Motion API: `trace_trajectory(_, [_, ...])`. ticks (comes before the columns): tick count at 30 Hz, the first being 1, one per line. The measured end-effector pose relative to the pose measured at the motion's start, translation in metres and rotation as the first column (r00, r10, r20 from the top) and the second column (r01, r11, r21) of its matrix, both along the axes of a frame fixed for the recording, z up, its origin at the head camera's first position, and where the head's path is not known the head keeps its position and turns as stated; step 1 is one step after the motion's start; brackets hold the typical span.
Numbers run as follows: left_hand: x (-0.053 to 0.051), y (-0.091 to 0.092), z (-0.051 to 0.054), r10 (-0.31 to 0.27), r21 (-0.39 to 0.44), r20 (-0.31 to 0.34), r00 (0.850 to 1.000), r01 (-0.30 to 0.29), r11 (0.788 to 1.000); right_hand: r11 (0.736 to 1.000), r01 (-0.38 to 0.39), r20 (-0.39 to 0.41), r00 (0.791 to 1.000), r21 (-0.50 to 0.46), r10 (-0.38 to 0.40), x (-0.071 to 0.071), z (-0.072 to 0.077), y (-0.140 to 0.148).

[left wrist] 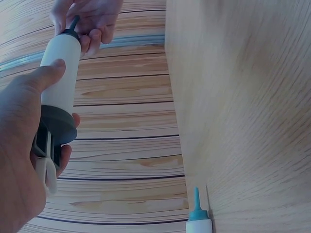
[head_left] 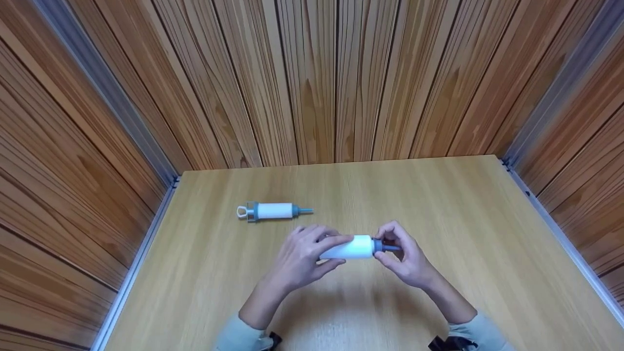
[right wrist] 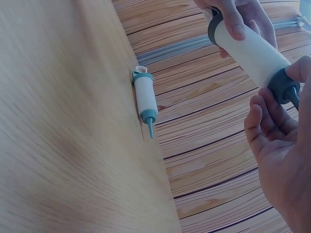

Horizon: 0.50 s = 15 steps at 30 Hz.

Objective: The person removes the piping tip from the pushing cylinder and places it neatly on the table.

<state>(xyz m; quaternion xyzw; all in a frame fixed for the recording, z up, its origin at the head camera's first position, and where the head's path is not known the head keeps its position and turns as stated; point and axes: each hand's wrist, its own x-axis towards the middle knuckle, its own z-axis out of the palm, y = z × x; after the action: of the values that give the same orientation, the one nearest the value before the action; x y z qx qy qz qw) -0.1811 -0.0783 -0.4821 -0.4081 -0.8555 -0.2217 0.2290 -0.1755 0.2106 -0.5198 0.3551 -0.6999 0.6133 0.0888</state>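
Observation:
A large syringe (head_left: pixel 360 247) with a white barrel lies roughly level between both hands over the table. My left hand (head_left: pixel 308 253) grips its barrel; in the left wrist view the thumb presses along the white side and the dark rear collar (left wrist: pixel 59 124) and pale ring handle (left wrist: pixel 50 174) show near the palm. My right hand (head_left: pixel 410 261) pinches the blue-grey nozzle cap (right wrist: pixel 278 86) at the other end between thumb and fingers. The thin nozzle tip points right, towards the right palm. Just beyond the left hand, a second similar syringe (head_left: pixel 274 210) lies on the table.
The wooden table (head_left: pixel 204 292) carries the second syringe on its left half, nozzle pointing right. Wood-plank walls (head_left: pixel 317 87) stand behind and at both sides, with metal rails (head_left: pixel 131 273) along the table's side edges.

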Motion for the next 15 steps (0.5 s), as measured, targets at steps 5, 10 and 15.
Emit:
trace_trajectory(5, [0.0004, 0.0004, -0.0003, 0.002, -0.006, -0.03, 1.0, -0.002, 1.0, 0.999, -0.03, 0.053, 0.998, -0.024, 0.032, 0.0007, 0.0008, 0.0002])
trace_trajectory(10, [0.0, 0.0008, -0.0011, 0.006, -0.003, -0.04, 0.999, -0.006, 1.0, 0.999, -0.031, 0.051, 0.998, -0.03, 0.033, 0.001, 0.0016, -0.0004])
trace_trajectory(15, [-0.0008, 0.0012, -0.002, 0.0, 0.012, -0.061, 0.998, 0.0, 1.0, 1.0, -0.02, 0.012, 1.0, -0.023, 0.021, 0.0006, 0.0005, -0.0013])
